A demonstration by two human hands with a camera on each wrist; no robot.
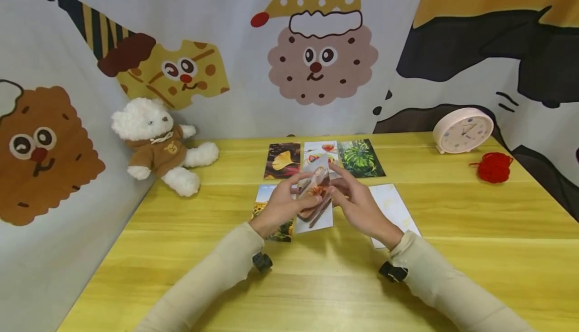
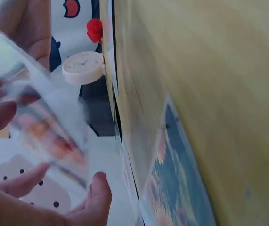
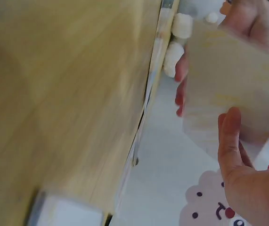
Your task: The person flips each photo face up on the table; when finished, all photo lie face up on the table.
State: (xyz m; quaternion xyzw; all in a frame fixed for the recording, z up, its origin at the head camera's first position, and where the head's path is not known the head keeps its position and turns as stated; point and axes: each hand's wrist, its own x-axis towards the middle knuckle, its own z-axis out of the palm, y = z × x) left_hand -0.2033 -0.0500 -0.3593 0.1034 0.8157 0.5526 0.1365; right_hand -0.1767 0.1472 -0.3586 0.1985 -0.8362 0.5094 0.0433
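Together the left hand (image 1: 282, 203) and right hand (image 1: 357, 203) grasp one photo card (image 1: 316, 183), lifted tilted above the middle of the yellow table (image 1: 316, 286); more cards lie flat beneath and beyond it; a teddy bear (image 1: 158, 143) sits far left; a pink clock (image 1: 462, 131) and red yarn (image 1: 494, 167) sit far right.

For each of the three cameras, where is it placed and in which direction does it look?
Head: on the head, looking forward and down at the table; both sleeves, left hand and right hand hold a photo card.
Left wrist: faces along the table edge; left fingers show.
Right wrist: sees the card's back; right thumb shows.
Head and left wrist share the clock.
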